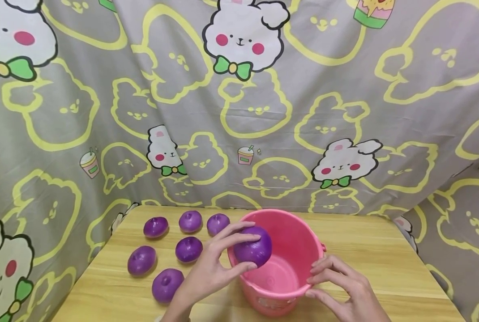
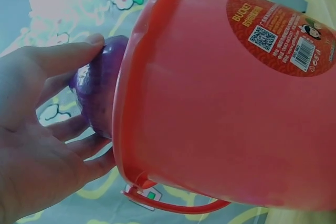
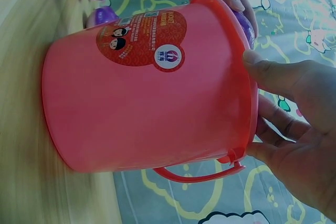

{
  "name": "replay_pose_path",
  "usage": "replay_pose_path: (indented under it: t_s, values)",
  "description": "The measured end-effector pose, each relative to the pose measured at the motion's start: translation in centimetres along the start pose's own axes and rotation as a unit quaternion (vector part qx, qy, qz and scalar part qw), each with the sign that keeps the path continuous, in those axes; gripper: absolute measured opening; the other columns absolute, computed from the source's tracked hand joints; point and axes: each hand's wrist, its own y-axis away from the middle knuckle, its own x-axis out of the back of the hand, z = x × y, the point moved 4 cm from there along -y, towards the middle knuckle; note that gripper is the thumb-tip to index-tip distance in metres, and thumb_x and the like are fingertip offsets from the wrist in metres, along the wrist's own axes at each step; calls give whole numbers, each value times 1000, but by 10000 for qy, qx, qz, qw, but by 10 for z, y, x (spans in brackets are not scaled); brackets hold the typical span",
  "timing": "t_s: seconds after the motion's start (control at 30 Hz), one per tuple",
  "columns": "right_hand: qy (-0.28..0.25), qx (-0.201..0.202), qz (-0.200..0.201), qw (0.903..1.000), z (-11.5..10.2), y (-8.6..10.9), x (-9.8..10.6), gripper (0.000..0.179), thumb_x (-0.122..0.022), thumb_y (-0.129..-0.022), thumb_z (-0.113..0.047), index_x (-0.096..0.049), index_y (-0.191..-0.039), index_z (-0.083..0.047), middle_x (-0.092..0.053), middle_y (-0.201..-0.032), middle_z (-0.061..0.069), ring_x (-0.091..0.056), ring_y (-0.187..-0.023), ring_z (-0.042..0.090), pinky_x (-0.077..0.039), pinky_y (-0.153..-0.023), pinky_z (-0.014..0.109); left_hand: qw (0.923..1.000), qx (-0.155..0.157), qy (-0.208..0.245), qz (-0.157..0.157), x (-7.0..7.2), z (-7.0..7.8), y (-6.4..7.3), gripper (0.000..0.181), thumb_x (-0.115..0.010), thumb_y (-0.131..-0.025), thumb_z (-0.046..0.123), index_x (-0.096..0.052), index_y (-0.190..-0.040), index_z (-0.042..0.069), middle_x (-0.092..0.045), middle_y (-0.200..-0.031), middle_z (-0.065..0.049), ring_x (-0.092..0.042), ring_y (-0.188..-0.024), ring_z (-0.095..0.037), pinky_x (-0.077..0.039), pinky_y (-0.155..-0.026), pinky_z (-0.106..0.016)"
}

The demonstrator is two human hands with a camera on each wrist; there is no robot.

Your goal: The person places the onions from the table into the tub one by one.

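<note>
A pink bucket [image 1: 277, 277] stands on the wooden table, its mouth facing up and no onions visible on its floor. My left hand [image 1: 213, 264] holds a round purple onion [image 1: 257, 248] over the left part of the bucket's mouth, thumb below and fingers along its top. In the left wrist view the onion [image 2: 100, 85] is partly hidden behind the rim. My right hand [image 1: 346, 286] pinches the rim at the right; in the right wrist view the thumb lies outside the rim and the other fingers reach behind it.
Several purple onions lie on the left of the table [image 1: 368, 250], among them one near the front [image 1: 168, 285] and one at the back [image 1: 156, 227]. A grey curtain [image 1: 263, 120] with yellow cartoon outlines hangs behind and at both sides. The bucket's handle [image 3: 202, 177] hangs down.
</note>
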Motion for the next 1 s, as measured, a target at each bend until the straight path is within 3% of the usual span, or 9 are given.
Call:
replay_pose_path:
  t_s: [0.2, 0.4, 0.6, 0.83, 1.0]
  values:
    - [19, 4, -7, 10000, 1, 0, 0, 53, -95, -61, 4, -75, -101, -25, -66, -109, -4, -64, -103, 15, -47, -103, 17, 9998, 148, -27, -162, -4, -3, 1, 45, -81, -90, 26, -68, -133, 25, -53, -150, 2, -48, -141, -25, -49, -108, -41]
    - [27, -58, -10, 10000, 1, 0, 1, 54, -96, -60, 4, -75, -101, -25, -67, -109, -4, -64, -104, 13, -47, -102, 16, 9992, 76, 39, -401, -9, -2, 0, 45, -80, -91, 26, -67, -134, 23, -54, -150, 1, -48, -140, -25, -47, -110, -38]
    - [-19, -16, -36, 10000, 1, 0, 0, 54, -95, -61, 3, -75, -102, -25, -66, -110, -4, -64, -104, 14, -47, -103, 17, 9981, 32, -258, -560, -10, -2, 1, 44, -81, -90, 26, -68, -132, 26, -55, -149, 4, -49, -139, -21, -44, -113, -43]
    - [-6, 2, -45, 10000, 1, 0, 2, 51, -95, -63, 1, -75, -102, -25, -67, -110, -4, -64, -105, 14, -46, -104, 16, 9982, -47, -335, -498, -8, -1, -1, 38, -77, -94, 30, -69, -131, 26, -57, -146, 5, -50, -138, -20, -40, -116, -46]
    - [-93, 233, -11, 9997, 2, 0, 1, 45, -94, -66, -3, -75, -103, -22, -67, -109, -2, -63, -104, 15, -45, -105, 18, 9994, -27, -273, -229, 0, -4, 0, 35, -76, -95, 28, -69, -129, 25, -61, -140, 5, -53, -135, -20, -43, -113, -45]
